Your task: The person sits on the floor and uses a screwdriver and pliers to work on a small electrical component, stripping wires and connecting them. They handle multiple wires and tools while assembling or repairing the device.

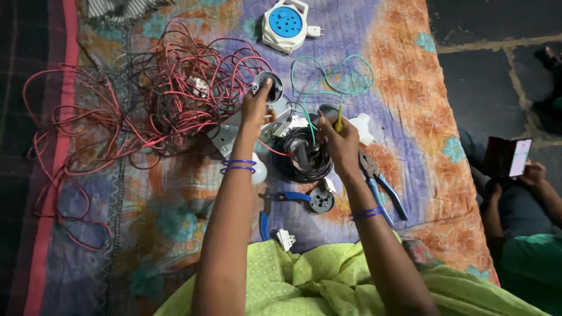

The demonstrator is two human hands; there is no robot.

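Fingers, left hand (256, 109): stretched forward, fingertips pressed on the rim of a round grey fitting (268, 86); the fitting is pinched at its near edge, not enclosed.
Fingers, right hand (339, 140): clenched around a thin yellow-handled tool (339, 119), held nearly upright, its tip pointing away from the body.
Key relation: the round grey fitting lies just ahead of the left fingertips, at the far end of that hand; the tool tip is set to its right, near but apart from it, with the green wire (333, 79) looping beyond and between them.
Nearer hand: the left hand is on the fitting; the right hand is kept a short way off.
Long axis: the tool runs roughly away from the body; the fitting is round, so no long axis can be told.
Black cable coil (304, 155): one, lying between the two wrists.
Red wire tangle (146, 99): one heap, spread to the left on the patterned cloth (404, 88).
Blue-handled pliers: two counted, one (383, 190) beside the right wrist, one (275, 205) below the coil.
White extension reel (284, 24): one, at the far edge.
Small white plug piece (285, 239): one, near the green garment (316, 275).
Second person (527, 234): one, at the right, a phone (520, 157) held in hand.
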